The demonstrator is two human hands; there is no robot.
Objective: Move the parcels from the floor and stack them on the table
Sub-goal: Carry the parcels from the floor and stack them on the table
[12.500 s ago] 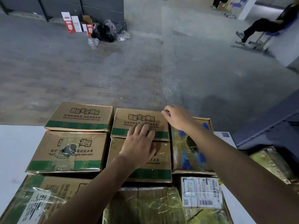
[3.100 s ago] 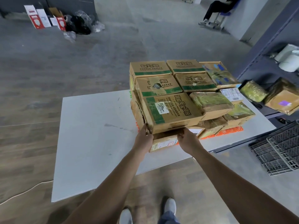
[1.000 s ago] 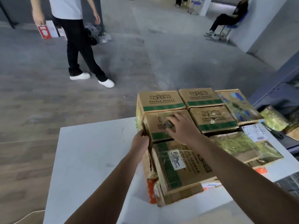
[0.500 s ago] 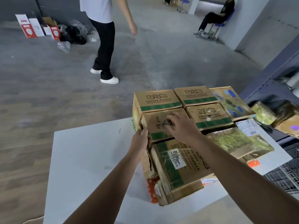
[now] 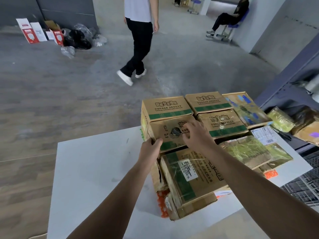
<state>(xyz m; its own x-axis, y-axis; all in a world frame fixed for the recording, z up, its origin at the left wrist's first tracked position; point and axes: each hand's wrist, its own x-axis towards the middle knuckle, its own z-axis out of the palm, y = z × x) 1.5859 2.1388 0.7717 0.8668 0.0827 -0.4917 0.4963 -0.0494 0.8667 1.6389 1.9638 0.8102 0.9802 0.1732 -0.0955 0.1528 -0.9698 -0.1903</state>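
While both arms reach over the white desk (image 5: 96, 169), noted as follows. Parcels stacked in several layers on the right half of the desk, top layer of brown cartons with green bands. Left hand (image 5: 149, 150) placed at the near left corner of the torn carton (image 5: 168, 135), thumb on its top edge, fingers curled round the corner and touching the cardboard; whether fully gripping cannot be told. Right hand (image 5: 196, 135) resting on top of the same carton, fingers (image 5: 187, 125) spread loosely and open, tips beside the ragged hole in the lid. Taped carton (image 5: 191, 180) with a white label sitting tilted just in front, overhanging the lower layer. Two more banded cartons (image 5: 208, 101) behind and to the right, touching. Plastic-wrapped parcels (image 5: 246, 150) along the right edge of the stack. Orange packet (image 5: 161, 202) showing at the bottom left of the pile. Second person (image 5: 139, 38) walking on the grey floor beyond; third person seated (image 5: 229, 19) far right
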